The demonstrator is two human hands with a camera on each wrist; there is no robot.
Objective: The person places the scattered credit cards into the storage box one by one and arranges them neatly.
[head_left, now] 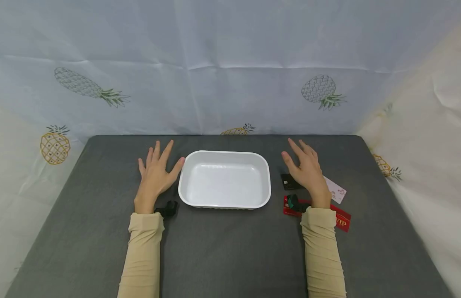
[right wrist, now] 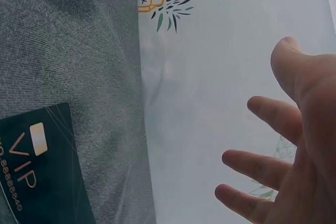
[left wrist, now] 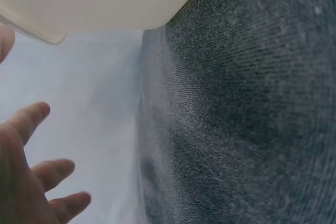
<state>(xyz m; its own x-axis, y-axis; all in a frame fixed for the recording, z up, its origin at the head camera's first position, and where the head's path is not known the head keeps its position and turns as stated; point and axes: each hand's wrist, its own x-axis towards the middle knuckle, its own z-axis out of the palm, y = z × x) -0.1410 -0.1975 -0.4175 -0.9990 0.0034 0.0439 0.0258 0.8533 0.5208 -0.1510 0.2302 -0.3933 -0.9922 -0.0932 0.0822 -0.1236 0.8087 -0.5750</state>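
A white rectangular tray with rounded corners (head_left: 224,206) sits on the dark grey cloth between both hands. To its left, the left hand (head_left: 155,178) is spread with fingers straight, its thumb tip at the tray's left rim; whether it touches I cannot tell. Over several cards on the right hovers the right hand (head_left: 308,176), fingers extended and holding nothing. Beneath and beside it lie a black VIP card (right wrist: 44,166), a pale pink card with a flower print (head_left: 336,190) and red VIP cards (head_left: 343,219), partly hidden by the hand and wrist.
The grey cloth-covered table (head_left: 230,252) reaches back to a pale curtain (head_left: 215,99) printed with pineapples. Each wrist wears a dark strap with a small device, the left device (head_left: 170,208) near the tray's corner.
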